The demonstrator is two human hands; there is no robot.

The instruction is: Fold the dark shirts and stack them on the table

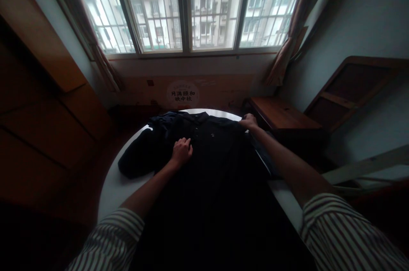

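Two bare hands at a dark shirt, seen from the wearer's head. The right hand (pixel 249 122) has its grip clamped on the dark shirt (pixel 207 173) at the outer edge of the shoulder, its fingers together on the cloth. The left hand (pixel 182 151) rests on the front of the shirt, left of the button placket (pixel 197 129), with fingers slightly curled; whether its grip pinches any fabric cannot be told.

The shirt lies spread over a round white bench (pixel 110 196), its collar (pixel 201 114) near the far rim and its body running toward the wearer, where the lower part merges into shadow. A small pale mark (pixel 212 135) shows on the chest. The sleeve on the left (pixel 137 154) lies bent and rumpled near the bench's left side. Striped cuffs (pixel 119 224) cover the wearer's arms above the bare forearms.

Beyond the bench, a low panel (pixel 220 85) printed with Chinese characters stands beneath a barred window (pixel 211 11), flanked by curtains (pixel 283 62). Wooden cabinets (pixel 79 113) occupy the left; a reddish-brown wooden desk (pixel 283 113) and a framed panel (pixel 348 87) occupy the right.
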